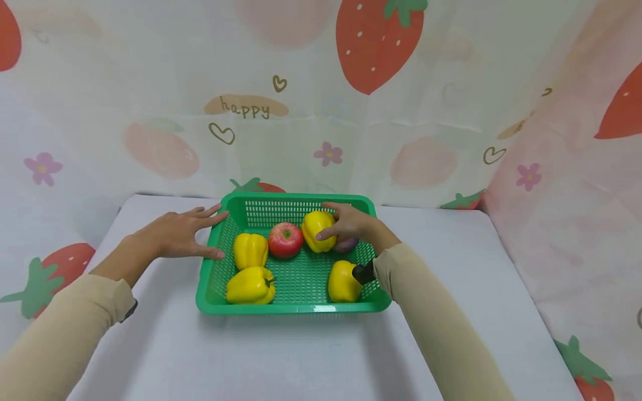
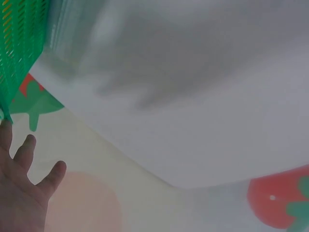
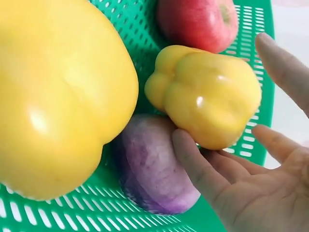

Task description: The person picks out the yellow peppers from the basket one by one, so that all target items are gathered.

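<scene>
Pepper (image 1: 311, 225), yellow and glossy, sits toward the far right of the green basket (image 1: 241, 309), between the apple (image 1: 285, 241) and a purple vegetable (image 3: 149, 169). The right hand (image 1: 353, 223) spreads its fingers loosely around it, unclasped; the left hand (image 1: 178, 234) splays at the left rim, holding nothing. It looks light, firm, perhaps slippery, probably best held round its bulging sides.

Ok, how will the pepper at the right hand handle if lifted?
The pepper looks glossy, so it may slip. Its lobes probably make it rock rather than roll smoothly. Its plump, unsagging shape suggests it's stiff.
</scene>
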A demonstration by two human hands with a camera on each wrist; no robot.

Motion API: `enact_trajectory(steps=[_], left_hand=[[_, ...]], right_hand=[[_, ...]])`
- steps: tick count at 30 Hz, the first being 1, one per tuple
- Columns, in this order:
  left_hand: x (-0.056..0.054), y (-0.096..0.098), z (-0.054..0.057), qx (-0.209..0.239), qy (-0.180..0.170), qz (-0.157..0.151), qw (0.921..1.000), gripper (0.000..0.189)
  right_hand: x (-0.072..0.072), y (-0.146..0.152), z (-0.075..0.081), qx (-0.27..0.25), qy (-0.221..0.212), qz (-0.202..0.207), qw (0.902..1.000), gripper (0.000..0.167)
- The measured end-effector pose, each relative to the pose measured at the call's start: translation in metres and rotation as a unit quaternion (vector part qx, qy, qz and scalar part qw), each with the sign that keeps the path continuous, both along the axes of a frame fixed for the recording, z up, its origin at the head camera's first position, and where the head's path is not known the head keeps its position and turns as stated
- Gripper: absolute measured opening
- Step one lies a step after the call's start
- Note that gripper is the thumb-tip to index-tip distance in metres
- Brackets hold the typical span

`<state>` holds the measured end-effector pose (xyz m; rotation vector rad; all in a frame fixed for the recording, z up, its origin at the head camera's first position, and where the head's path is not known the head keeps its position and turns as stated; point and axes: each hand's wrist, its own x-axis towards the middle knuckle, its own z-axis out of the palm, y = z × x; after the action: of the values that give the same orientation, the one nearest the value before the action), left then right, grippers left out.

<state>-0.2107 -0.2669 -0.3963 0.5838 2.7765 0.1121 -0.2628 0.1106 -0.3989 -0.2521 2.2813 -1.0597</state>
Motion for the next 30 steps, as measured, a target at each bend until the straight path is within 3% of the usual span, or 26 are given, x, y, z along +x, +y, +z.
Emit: enact_trajectory(steps=[12,30], left_hand=[[0.001,0.000,0.000,0.010,-0.006,0.005,0.9999,0.103],[0.003,0.000,0.002,0.020,-0.012,0.013,0.9996,0.104]], right_hand=[[0.003,-0.018,-0.008,0.051,0.020,-0.007,0.9985,0.081],[-0.001,-0.015,-0.016,0.020,0.067,-0.039,0.9968,0.054]])
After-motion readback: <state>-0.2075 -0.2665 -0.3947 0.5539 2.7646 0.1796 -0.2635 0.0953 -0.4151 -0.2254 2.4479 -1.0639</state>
